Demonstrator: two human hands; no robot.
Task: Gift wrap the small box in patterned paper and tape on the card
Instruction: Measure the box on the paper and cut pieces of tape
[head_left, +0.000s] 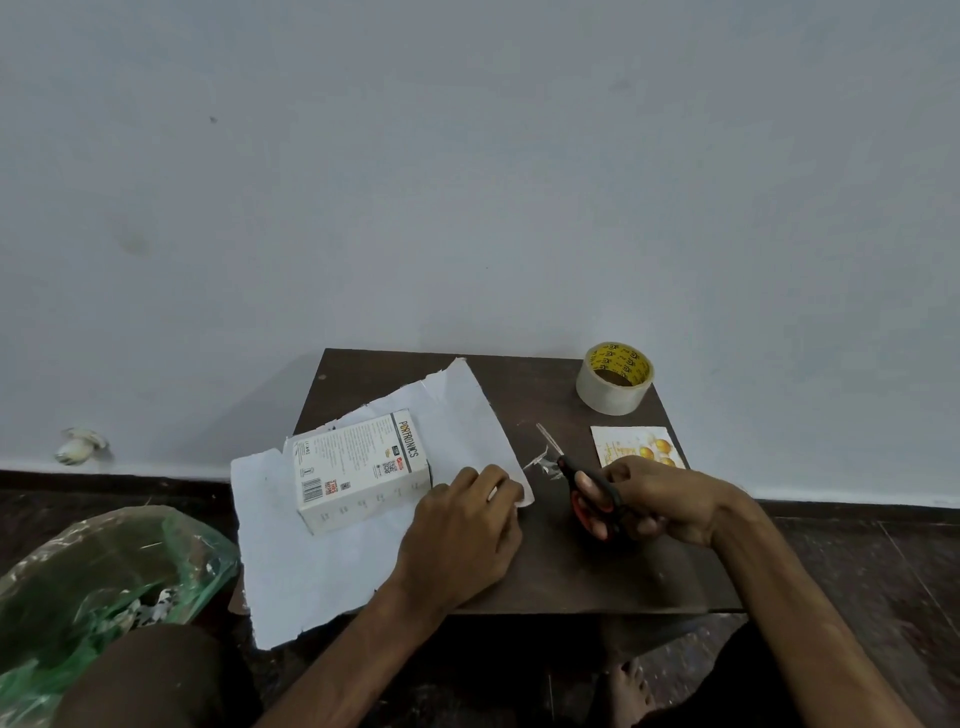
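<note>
1. Left hand (462, 530) lies palm down on the right edge of the wrapping paper (311, 561), its fingers curled and gripping the paper's near right corner; a sliver of white shows between them.
2. Right hand (660, 499) grips a pair of scissors (595, 491) with black and red handles, fingers hooked through the loops. The thin blades point away from the person over the table and look nearly closed.
3. Left of the table, on the dark floor beside a bent knee (150, 675), sits a green translucent plastic bag (104, 571); pale paper scraps show inside it.
4. The paper lies white side up across the left part of the small dark wooden table (597, 571), overhanging its near and left edges; its far edge is ragged.
5. The small white Portronics box (358, 478) lies flat on the middle of the paper, just left of the left hand.
6. A few pale paper scraps (540, 462) lie on the bare wood beside the scissor blades.
7. The card (636, 447), printed with yellow-orange round shapes, lies flat just beyond the right hand, which covers its near edge.
8. A clear tape roll (613, 379) with a yellow printed core stands at the far right corner.
9. A small pale object (80, 446), too blurred to identify, sits at the wall's foot, far left.
</note>
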